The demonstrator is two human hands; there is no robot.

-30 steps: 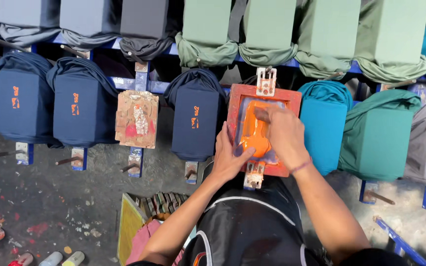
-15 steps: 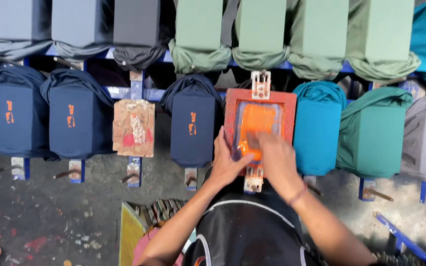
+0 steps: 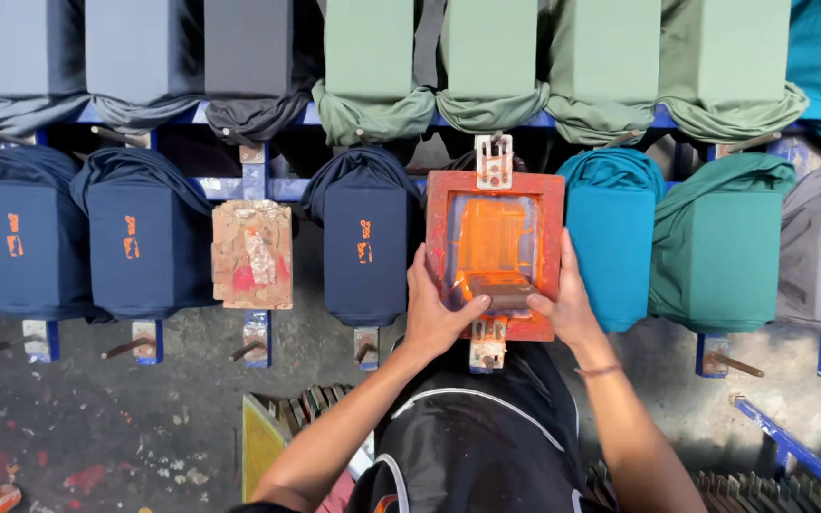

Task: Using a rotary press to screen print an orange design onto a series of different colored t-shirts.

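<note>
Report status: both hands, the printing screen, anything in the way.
Left hand and right hand grip the orange screen frame by its sides. Squeegee rests at the near end of the mesh. Nothing blocking.

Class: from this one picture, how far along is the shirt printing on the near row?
Done: three navy shirts carry orange marks. In hand: left hand and right hand grip the red screen frame, squeegee at its near edge. Left: the teal shirt, green and grey ones show no print.
</note>
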